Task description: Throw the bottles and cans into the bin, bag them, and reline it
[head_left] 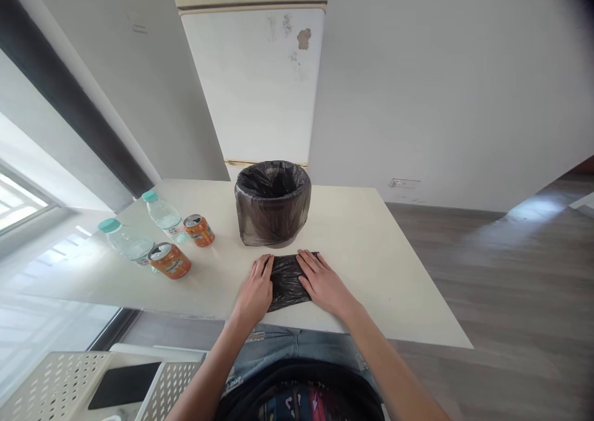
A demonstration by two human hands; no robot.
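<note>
A folded black plastic bag lies on the white table near its front edge. My left hand rests on the bag's left side, fingers stretched forward and thumb along the bag. On the bag's right side lies my right hand, its fingers extended flat and its thumb on the plastic. Neither hand grips anything. Just beyond the bag stands a trash bin lined with a black bag, whose edge is folded down over the outside of the rim.
To the left stand two clear bottles with teal caps and two orange drink cans. A white refrigerator is behind the table. A perforated cream-coloured chair or rack sits at lower left.
</note>
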